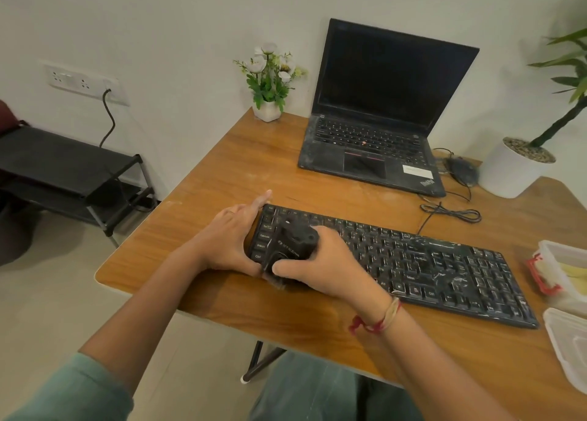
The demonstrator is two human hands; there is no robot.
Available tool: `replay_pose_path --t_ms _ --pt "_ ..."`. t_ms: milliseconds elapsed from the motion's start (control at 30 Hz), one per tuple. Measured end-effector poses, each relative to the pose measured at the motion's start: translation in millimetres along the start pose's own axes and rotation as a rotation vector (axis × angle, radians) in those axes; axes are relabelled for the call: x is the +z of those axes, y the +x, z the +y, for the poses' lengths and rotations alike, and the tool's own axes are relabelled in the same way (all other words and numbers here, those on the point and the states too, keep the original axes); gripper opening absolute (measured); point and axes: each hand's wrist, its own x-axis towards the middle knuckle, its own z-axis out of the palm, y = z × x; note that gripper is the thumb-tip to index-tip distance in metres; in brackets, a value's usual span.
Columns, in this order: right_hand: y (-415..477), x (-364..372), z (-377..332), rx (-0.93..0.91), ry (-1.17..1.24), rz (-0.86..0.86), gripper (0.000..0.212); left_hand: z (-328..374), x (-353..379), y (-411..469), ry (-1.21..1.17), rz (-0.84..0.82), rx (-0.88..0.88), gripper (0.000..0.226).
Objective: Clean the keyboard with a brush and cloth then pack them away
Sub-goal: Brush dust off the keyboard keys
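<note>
Wood-grain table (222, 173) with rounded corners stands against a plain wall. On it lies a black keyboard (428, 262), its keys streaked with white dust; "Ctrl", "Shift" and "Caps Lock" read at its left end. The left hand (225, 239) clasps that end, index finger stretched along the far corner, thumb partly hidden. The right hand (330, 262) has its fingers wrapped round a chunky black brush (295, 239) on the keyboard's left keys; its pale logo is too blurred to read, its bristles smeared at the near edge. Beyond the keyboard sits an open, dusty laptop (374, 154) marked "ThinkPad". Right of the keyboard, a clear plastic box (562, 262) is cut off by the edge.
</note>
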Motion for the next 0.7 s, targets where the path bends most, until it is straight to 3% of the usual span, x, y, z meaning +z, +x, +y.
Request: replay_pose_path --t_ms 167,300,433,567,700 --pt "3 -19 7 0.080 -0.159 0.226 0.028 0 0 -2 0.007 -0.002 -0.040 0.136" --pt "-4 -4 -5 -0.062 -0.127 -0.011 0.027 -1 0 0 -0.002 -0.005 -0.021 0.136" --pt "5 -15 2 0.034 -0.171 0.193 0.027 1 0 0 0.008 -0.001 -0.024 0.136" --pt "6 -8 -6 -0.040 -0.155 0.041 0.029 2 -1 -3 0.020 0.003 -0.014 0.137" --pt "20 -11 -9 -0.015 -0.138 0.113 0.025 3 -2 -2 0.017 -0.001 -0.010 0.137"
